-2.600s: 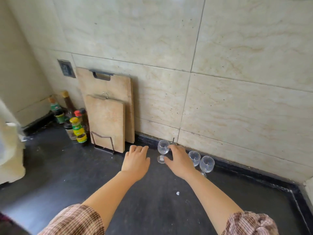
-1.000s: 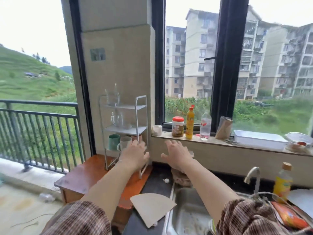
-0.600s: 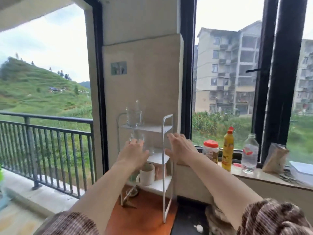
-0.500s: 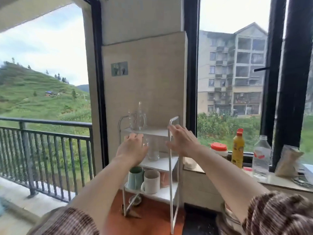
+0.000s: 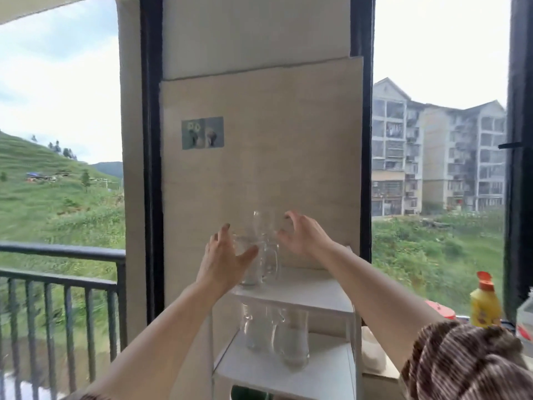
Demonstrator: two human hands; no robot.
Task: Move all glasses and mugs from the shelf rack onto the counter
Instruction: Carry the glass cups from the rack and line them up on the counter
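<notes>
From the head camera, a white shelf rack (image 5: pixel 291 290) stands against a beige wall panel (image 5: pixel 259 168) between two dark-framed windows. On its top shelf, at the far left, stand two clear glass pieces touching or nearly so: a tall glass mug (image 5: pixel 266 249) with a handle facing near, and a shorter glass (image 5: pixel 248 264) just to its left. Both are colourless and see-through, so their outlines blur into the wall behind.

The left hand (image 5: pixel 223 258) is raised at the left of the shorter glass, fingers spread and palm turned toward it, thumb reaching across its front; whether skin meets glass cannot be told. The right hand (image 5: pixel 302 236) is up at the right of the tall glass mug, open, with fingers curled in a loose C, not closed on anything. The two hands bracket the pair from either side.

On the middle shelf below stand two more clear glass vessels (image 5: pixel 274 336) side by side, upright, rounded toward the base, the left one with a handle. Beneath that shelf the rim of a green mug (image 5: pixel 245 394) just shows at the frame's lower edge.

At the far right sits a yellow bottle (image 5: pixel 484 304) with an orange cap and beside it a red lid (image 5: pixel 439 310). A black balcony railing (image 5: pixel 57 272) runs at the left, grass beyond.
</notes>
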